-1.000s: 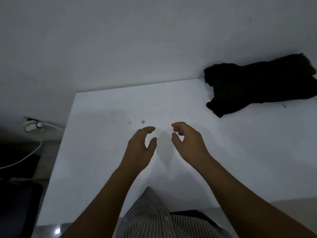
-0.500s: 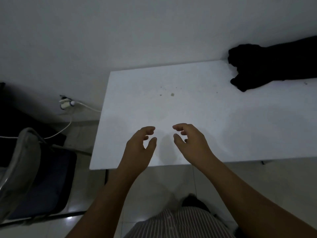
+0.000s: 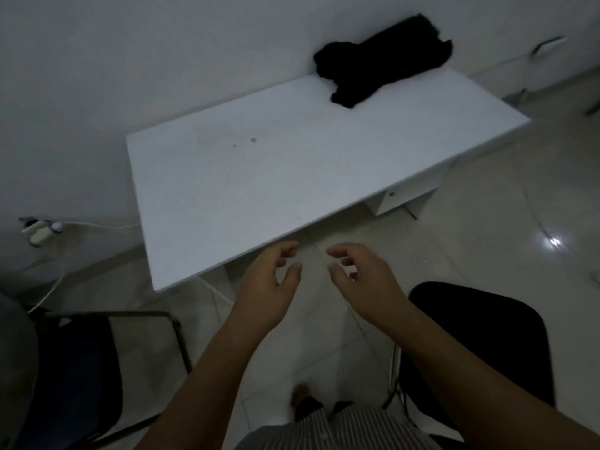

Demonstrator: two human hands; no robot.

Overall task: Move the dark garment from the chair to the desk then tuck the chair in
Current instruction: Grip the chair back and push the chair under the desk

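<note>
The dark garment (image 3: 380, 61) lies crumpled at the far right corner of the white desk (image 3: 259, 190), against the wall. My left hand (image 3: 269, 284) and my right hand (image 3: 363, 277) hover side by side over the floor just in front of the desk's near edge, fingers curled apart, holding nothing. A chair with a black seat (image 3: 480, 349) stands at the lower right, beside my right forearm. Another dark-seated chair with a metal frame (image 3: 74, 378) stands at the lower left.
A white plug and cable (image 3: 42, 230) hang from the wall left of the desk. A white drawer unit (image 3: 406, 196) sits under the desk's right side. The floor is glossy pale tile (image 3: 487, 238). My striped shirt shows at the bottom edge.
My view has pulled back from the desk and tilted. My hands, earlier above the desk top, are now off its near edge over the floor. The black-seated chair has come into view.
</note>
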